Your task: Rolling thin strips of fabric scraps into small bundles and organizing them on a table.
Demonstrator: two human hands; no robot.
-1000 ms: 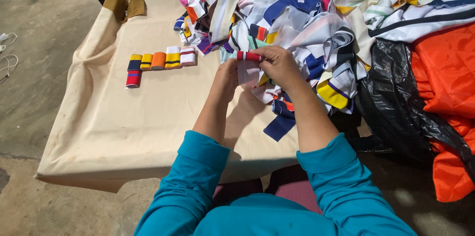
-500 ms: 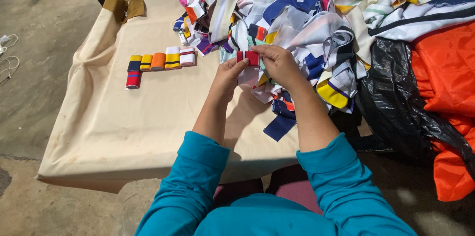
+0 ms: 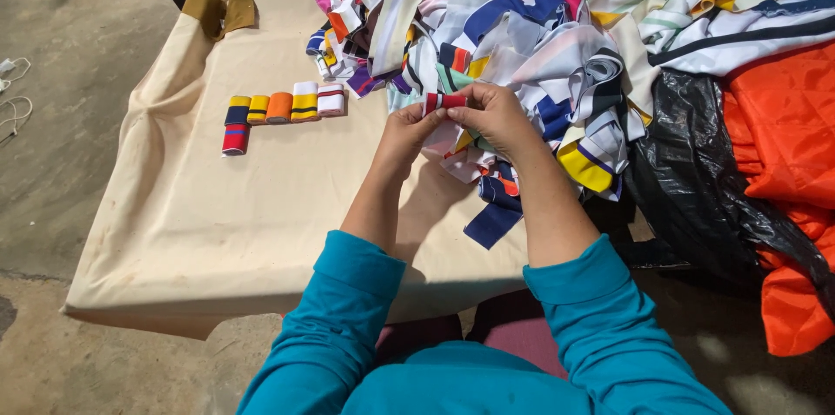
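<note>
Both my hands are raised over the table's middle, pinching one small red and white striped fabric strip (image 3: 442,102) between them. My left hand (image 3: 407,130) grips its left end, my right hand (image 3: 493,116) its right end and top. A white tail of the strip hangs below my fingers. Just behind lies a big heap of multicoloured striped fabric strips (image 3: 522,41). To the left, a row of rolled fabric pieces (image 3: 283,108) lies on the beige cloth, with a red and blue roll (image 3: 235,139) under its left end.
The table (image 3: 217,224) is covered in a beige cloth. A black plastic bag (image 3: 696,171) and orange fabric (image 3: 783,137) lie at the right. Brown cloth scraps (image 3: 217,8) sit at the far left corner. Grey concrete floor (image 3: 61,119) lies to the left.
My hands have kept working the striped strip at the same spot; the fingers have shifted slightly. The rolls and the heap have not moved.
</note>
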